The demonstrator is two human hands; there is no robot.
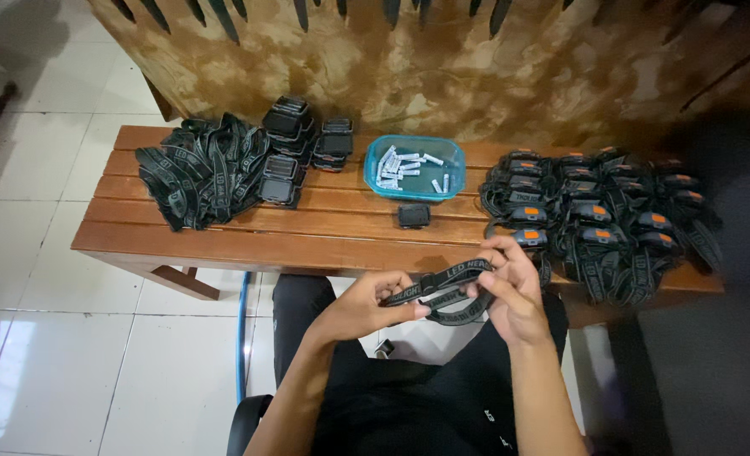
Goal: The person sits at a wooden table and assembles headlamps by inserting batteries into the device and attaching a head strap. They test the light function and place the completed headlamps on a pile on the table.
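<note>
Both the left hand [365, 306] and right hand [510, 291] pinch a black headband strap [437, 289] at six o'clock of the wooden bench [307, 245], whose blue tub [415, 168] sits at twelve

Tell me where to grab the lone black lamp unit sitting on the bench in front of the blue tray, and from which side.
Take the lamp unit by its two short ends, coming straight down from above. It lies flat and alone on the wooden bench, with bare slats to its left and right, so fingers probably fit there. The blue tray sits close behind it, which crowds the far side.
</note>
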